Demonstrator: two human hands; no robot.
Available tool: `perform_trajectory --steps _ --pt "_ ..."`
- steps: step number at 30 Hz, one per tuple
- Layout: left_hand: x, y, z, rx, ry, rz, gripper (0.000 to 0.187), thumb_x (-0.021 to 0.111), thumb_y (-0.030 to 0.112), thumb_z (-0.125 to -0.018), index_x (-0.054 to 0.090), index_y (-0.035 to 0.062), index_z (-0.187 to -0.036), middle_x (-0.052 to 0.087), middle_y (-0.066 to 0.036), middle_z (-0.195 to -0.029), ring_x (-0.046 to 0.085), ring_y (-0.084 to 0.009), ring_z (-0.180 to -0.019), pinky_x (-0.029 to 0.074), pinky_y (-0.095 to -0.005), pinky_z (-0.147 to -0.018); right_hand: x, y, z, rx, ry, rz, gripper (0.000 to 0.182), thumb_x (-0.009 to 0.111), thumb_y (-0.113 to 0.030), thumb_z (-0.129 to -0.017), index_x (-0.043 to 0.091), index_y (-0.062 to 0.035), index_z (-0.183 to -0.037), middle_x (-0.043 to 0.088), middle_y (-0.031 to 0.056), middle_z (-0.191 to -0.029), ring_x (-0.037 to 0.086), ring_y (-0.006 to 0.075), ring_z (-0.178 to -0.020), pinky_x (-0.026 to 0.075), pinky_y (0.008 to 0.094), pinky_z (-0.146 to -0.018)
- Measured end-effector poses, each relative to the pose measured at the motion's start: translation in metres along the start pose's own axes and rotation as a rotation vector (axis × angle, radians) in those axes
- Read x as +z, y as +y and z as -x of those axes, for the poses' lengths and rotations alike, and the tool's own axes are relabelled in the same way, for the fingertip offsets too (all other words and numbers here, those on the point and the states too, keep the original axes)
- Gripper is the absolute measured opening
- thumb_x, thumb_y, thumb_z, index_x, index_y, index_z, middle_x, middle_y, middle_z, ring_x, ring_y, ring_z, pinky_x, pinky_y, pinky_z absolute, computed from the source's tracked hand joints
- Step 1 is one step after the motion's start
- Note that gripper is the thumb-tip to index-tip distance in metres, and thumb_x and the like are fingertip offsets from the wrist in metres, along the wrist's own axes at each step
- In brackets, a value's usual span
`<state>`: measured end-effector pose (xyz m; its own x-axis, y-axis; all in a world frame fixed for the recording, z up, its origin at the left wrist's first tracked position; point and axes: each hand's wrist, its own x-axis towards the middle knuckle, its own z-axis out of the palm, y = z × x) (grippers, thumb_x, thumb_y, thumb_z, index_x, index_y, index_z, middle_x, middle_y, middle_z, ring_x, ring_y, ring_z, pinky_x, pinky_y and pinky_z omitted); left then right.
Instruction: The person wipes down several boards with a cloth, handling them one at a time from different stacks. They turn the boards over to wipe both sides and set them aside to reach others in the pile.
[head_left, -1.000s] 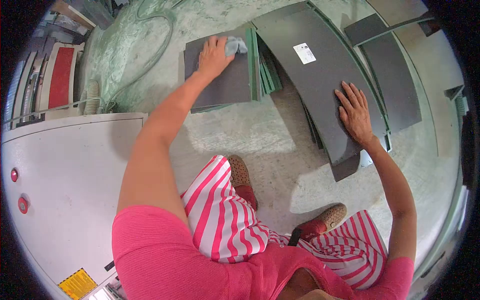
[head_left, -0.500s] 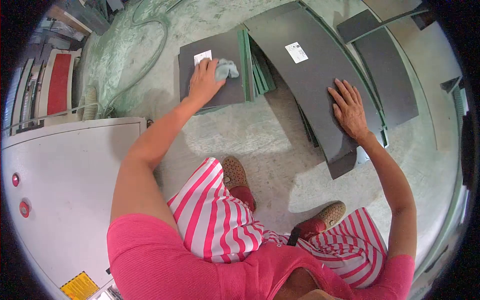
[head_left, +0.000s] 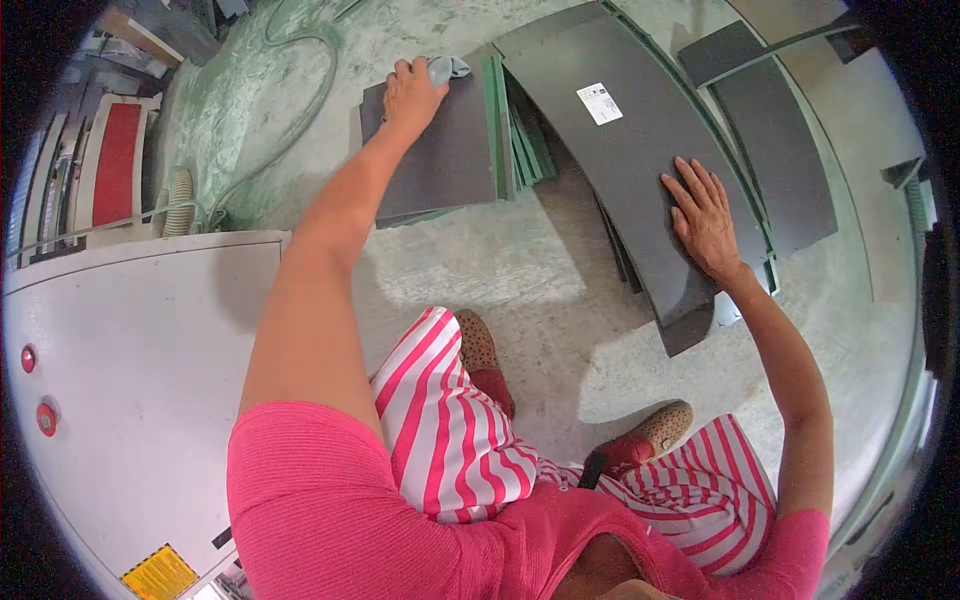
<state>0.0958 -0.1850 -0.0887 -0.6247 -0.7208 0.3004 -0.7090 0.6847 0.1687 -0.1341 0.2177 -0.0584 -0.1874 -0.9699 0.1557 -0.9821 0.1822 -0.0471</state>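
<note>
My left hand (head_left: 412, 98) is closed on a grey-blue cloth (head_left: 450, 68) at the far edge of a smaller dark panel (head_left: 440, 150). That panel lies on top of a stack with green edges. My right hand (head_left: 705, 222) rests flat, fingers apart, on a larger dark panel (head_left: 620, 165). A white label (head_left: 599, 104) is stuck on the larger panel. The smaller panel's label does not show; my left hand and forearm cover part of that surface.
More dark panels (head_left: 775, 150) lie at the right. A white cabinet (head_left: 150, 330) with red buttons stands at my left. A hose (head_left: 315, 110) runs over the concrete floor behind it, near a rack (head_left: 118, 165) of boards. My shoes (head_left: 660, 428) are on the floor below the panels.
My left hand has slid the cloth away from me, from the middle of the smaller panel to its far edge. My right hand has stayed in place on the larger panel.
</note>
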Motion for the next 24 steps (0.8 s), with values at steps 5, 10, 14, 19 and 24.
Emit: perform_trajectory --steps 5,10,14,19,24 --pt "-0.005 0.003 0.031 0.037 0.009 0.011 0.055 0.070 0.026 -0.077 0.048 0.0039 -0.122 0.048 -0.019 -0.113 0.052 -0.0410 -0.101 0.046 -0.0470 -0.086 0.004 0.002 0.001 -0.006 0.016 0.009 0.048 0.055 -0.014 -0.087 0.046 -0.0160 -0.135 0.035 0.0076 -0.145 0.030 0.0291 -0.136 0.022 0.0460 -0.113" --pt "-0.034 -0.006 0.109 0.244 -0.052 0.102 0.059 0.073 0.022 -0.072 0.047 0.0061 -0.122 0.047 -0.017 -0.114 0.050 -0.0383 -0.103 0.045 -0.0451 -0.088 -0.004 -0.002 0.001 -0.001 0.007 0.006 0.048 0.055 -0.014 -0.087 0.046 -0.0156 -0.134 0.035 0.0078 -0.145 0.030 0.0289 -0.136 0.022 0.0460 -0.113" --pt "-0.037 -0.013 0.109 0.277 -0.035 0.117 0.060 0.074 0.020 -0.071 0.046 0.0070 -0.122 0.047 -0.016 -0.114 0.050 -0.0371 -0.106 0.045 -0.0443 -0.089 -0.006 -0.004 0.000 0.001 0.005 0.019 0.048 0.056 -0.013 -0.087 0.047 -0.0156 -0.134 0.035 0.0076 -0.145 0.030 0.0284 -0.136 0.022 0.0462 -0.114" --pt "-0.017 -0.018 0.039 0.108 0.009 0.009 0.055 0.072 0.025 -0.074 0.047 0.0052 -0.119 0.048 -0.018 -0.113 0.052 -0.0405 -0.104 0.048 -0.0470 -0.084 -0.002 -0.002 0.000 -0.004 0.009 0.019 0.049 0.056 -0.013 -0.087 0.046 -0.0165 -0.134 0.035 0.0071 -0.145 0.030 0.0282 -0.136 0.022 0.0462 -0.114" --pt "0.004 -0.019 -0.017 -0.030 -0.025 -0.082 0.053 0.067 0.035 -0.081 0.048 0.0040 -0.119 0.049 -0.022 -0.110 0.054 -0.0413 -0.101 0.048 -0.0479 -0.082 0.001 0.000 -0.001 0.018 -0.011 0.018 0.049 0.056 -0.013 -0.087 0.046 -0.0168 -0.135 0.035 0.0068 -0.146 0.030 0.0284 -0.136 0.022 0.0462 -0.114"
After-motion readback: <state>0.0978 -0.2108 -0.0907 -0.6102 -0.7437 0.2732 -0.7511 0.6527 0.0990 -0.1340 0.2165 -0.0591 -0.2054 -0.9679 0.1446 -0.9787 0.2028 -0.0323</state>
